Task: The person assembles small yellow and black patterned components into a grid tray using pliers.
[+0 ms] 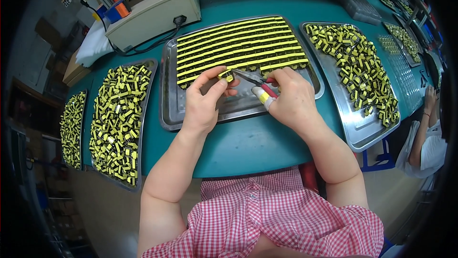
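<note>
A small yellow-and-black component (227, 75) sits over the near edge of the central metal tray (174, 110), pinched between the thumb and fingertips of the left hand (205, 98), which comes in from about 7 o'clock. The right hand (296, 98), at 4 o'clock, is wrapped round a pair of pliers (256, 81) whose tips meet the part; I cannot tell whether they have closed on it. A good way here would be to keep that pinch firm, fingertips clear of the jaws, and squeeze gently so the part doesn't twist. Neat rows of components (238, 45) lie at 12 o'clock; loose heaps fill trays at 3 o'clock (355, 129) and 8 o'clock (150, 79).
</note>
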`<state>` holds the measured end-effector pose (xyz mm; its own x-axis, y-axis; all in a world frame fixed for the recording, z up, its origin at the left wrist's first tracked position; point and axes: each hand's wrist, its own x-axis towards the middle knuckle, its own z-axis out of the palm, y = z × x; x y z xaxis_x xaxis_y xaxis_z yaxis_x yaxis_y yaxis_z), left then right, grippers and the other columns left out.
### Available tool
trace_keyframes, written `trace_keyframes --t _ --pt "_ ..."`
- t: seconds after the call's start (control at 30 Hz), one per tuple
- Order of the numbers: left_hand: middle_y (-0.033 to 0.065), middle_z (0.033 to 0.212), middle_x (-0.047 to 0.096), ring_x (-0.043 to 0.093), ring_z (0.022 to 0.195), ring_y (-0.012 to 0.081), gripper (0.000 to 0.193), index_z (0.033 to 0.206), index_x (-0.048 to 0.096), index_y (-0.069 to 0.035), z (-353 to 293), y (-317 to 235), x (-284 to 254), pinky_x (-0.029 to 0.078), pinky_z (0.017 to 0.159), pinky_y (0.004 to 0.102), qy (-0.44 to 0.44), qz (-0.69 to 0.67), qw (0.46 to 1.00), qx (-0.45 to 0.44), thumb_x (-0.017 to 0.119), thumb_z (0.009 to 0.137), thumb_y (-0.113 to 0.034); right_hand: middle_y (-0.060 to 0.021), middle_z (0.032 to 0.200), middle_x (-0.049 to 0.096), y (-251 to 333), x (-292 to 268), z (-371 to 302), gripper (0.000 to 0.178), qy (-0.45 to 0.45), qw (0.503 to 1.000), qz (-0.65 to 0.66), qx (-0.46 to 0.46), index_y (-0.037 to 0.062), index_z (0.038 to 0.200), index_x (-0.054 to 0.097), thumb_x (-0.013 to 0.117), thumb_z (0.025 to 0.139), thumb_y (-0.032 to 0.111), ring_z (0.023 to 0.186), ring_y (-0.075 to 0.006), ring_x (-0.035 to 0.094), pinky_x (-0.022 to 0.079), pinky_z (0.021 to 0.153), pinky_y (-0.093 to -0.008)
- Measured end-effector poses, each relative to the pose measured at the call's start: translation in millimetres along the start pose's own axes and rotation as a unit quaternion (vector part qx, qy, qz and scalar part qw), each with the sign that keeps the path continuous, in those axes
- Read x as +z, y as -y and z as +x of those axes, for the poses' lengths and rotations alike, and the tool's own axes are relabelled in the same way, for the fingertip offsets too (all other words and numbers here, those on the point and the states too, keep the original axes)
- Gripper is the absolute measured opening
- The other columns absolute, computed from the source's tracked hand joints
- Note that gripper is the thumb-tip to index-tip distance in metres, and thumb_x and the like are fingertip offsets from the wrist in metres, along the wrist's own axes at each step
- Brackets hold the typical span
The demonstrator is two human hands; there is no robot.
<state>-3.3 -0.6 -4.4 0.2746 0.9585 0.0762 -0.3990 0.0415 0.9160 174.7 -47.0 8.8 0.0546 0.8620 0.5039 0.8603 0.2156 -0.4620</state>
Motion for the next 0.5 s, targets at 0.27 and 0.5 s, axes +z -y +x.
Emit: trace_keyframes --t 0.27,0.5 --pt "0.0175 0.100 0.057 0.061 0.091 0.0257 0.029 0.114 0.049 0.007 0.3 -6.3 0.4 0.051 0.074 0.0333 0.002 -0.049 0.997 -0.064 0.050 0.086 -0.002 -0.0102 0.074 0.059 0.9 -1.1 -0.1 0.029 0.017 1.000 -0.009 0.005 0.0025 0.079 0.060 0.076 0.066 0.022 0.066 -0.0268 0.059 0.047 0.058 -0.0358" --pt "0.0176 0.099 0.058 0.061 0.091 0.0257 0.029 0.113 0.050 0.007 0.3 -6.7 -0.3 0.051 0.074 0.0337 0.004 -0.053 0.995 -0.079 0.050 0.086 -0.002 -0.0104 0.072 0.059 1.2 -1.4 -0.8 0.028 0.025 1.000 -0.013 0.009 0.0023 0.078 0.060 0.076 0.066 0.023 0.065 -0.0273 0.059 0.046 0.057 -0.0361"
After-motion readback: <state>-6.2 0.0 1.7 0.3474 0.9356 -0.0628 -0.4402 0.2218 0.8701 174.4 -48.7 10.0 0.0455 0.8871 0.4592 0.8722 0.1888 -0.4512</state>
